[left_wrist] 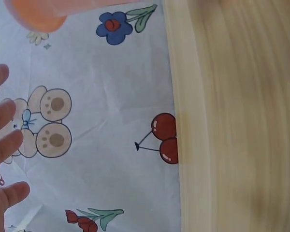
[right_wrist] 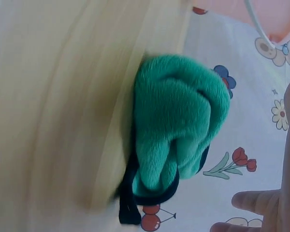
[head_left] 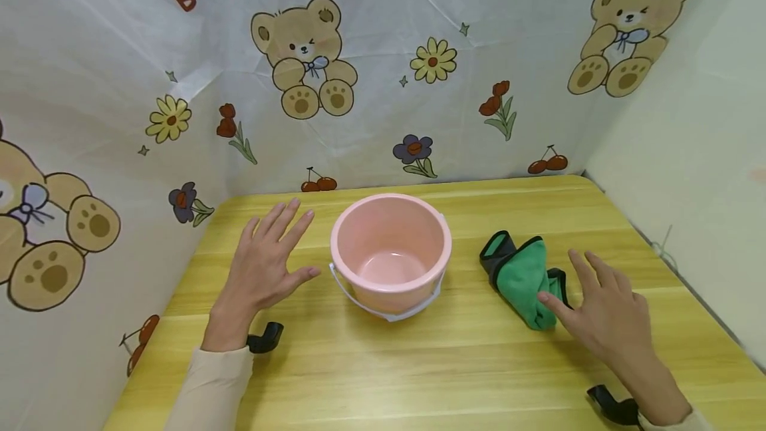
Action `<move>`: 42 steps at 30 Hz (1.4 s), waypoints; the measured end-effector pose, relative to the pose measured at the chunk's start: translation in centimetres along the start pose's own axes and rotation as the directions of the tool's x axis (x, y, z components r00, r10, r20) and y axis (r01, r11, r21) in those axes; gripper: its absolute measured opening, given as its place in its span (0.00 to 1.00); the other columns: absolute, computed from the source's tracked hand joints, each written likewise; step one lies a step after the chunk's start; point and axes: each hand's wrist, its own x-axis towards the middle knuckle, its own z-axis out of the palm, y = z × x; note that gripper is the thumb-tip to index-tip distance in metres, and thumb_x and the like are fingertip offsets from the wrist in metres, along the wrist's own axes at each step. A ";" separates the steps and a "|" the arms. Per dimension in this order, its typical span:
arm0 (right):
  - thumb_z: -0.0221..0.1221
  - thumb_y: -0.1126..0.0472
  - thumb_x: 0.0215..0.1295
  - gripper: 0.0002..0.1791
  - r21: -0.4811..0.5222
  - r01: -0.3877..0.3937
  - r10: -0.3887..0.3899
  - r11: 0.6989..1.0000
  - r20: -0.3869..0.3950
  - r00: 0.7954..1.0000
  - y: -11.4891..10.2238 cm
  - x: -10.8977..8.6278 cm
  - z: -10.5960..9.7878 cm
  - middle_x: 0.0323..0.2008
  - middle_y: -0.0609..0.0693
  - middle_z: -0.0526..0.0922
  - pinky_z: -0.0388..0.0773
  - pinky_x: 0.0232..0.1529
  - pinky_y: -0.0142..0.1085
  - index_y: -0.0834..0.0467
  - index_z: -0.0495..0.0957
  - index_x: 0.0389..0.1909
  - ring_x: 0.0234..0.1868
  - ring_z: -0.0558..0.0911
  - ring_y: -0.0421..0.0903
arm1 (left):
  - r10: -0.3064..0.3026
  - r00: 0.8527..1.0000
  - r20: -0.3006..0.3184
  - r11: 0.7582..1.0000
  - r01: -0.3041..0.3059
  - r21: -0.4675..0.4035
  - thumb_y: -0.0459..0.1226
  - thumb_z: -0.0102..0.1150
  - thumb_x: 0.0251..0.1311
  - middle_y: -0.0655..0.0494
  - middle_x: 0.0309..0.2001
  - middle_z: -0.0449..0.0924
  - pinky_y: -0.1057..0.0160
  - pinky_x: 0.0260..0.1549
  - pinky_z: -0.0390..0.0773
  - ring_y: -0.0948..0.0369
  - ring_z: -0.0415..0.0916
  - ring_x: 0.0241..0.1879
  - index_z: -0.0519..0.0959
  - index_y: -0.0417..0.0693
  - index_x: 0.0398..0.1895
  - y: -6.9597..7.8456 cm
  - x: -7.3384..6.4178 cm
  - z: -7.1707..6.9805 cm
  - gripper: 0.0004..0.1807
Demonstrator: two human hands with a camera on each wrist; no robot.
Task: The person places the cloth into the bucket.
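Note:
A pink bucket (head_left: pixel 391 271) with a white handle stands upright in the middle of the table, its handle hanging down at the front. To its left my left hand (head_left: pixel 263 265) hovers with fingers spread, apart from the bucket. My right hand (head_left: pixel 610 314) is beside a crumpled green cloth (head_left: pixel 525 281) with black edging, which lies on the table right of the bucket. The fingers of that hand are loosely extended and hold nothing. In the right wrist view the cloth (right_wrist: pixel 179 116) appears folded over itself, with the hand off to its right.
The wooden table (head_left: pixel 383 364) meets a white backdrop (head_left: pixel 371 85) printed with bears and flowers behind and at left. A plain pale wall (head_left: pixel 706 171) runs along the right side. Black wrist mounts (head_left: pixel 266 338) show at both wrists.

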 end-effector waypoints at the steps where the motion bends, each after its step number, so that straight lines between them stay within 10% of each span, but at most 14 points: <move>1: 0.61 0.27 0.58 0.55 0.015 -0.006 0.006 1.000 0.006 1.000 -0.2 -0.2 0.1 0.69 0.68 0.65 0.67 0.36 0.71 0.52 0.55 0.78 0.60 0.66 0.76 | 0.009 1.000 -0.014 1.000 -0.009 -0.014 0.79 0.26 0.59 0.50 0.77 0.61 0.32 0.64 0.62 0.46 0.60 0.75 0.63 0.61 0.77 0.1 0.3 0.1 0.51; 21: 0.69 0.38 0.58 0.38 0.288 0.003 0.027 0.958 -0.101 0.995 -3.7 -1.5 1.2 0.61 0.64 0.76 0.70 0.46 0.66 0.58 0.76 0.64 0.57 0.74 0.70 | 0.075 0.996 -0.040 0.955 -0.083 -0.283 0.80 0.27 0.57 0.53 0.73 0.68 0.39 0.60 0.67 0.50 0.65 0.72 0.71 0.60 0.72 2.5 2.5 3.0 0.52; 32: 0.73 0.40 0.55 0.35 0.466 -0.051 0.039 0.883 0.034 0.999 -4.6 -0.6 1.1 0.60 0.60 0.79 0.80 0.44 0.57 0.56 0.80 0.60 0.48 0.82 0.60 | 0.078 0.997 -0.016 0.934 -0.079 -0.348 0.81 0.25 0.56 0.55 0.73 0.68 0.38 0.60 0.68 0.50 0.68 0.70 0.72 0.59 0.71 3.1 2.7 3.4 0.54; 42: 0.77 0.45 0.50 0.35 0.475 -0.098 0.068 0.875 0.080 0.994 -3.4 -0.5 3.1 0.59 0.60 0.78 0.80 0.44 0.48 0.56 0.81 0.57 0.48 0.81 0.57 | 0.070 0.998 -0.007 0.905 -0.067 -0.420 0.81 0.28 0.54 0.54 0.73 0.68 0.39 0.62 0.68 0.49 0.70 0.68 0.72 0.59 0.71 3.3 2.7 3.6 0.54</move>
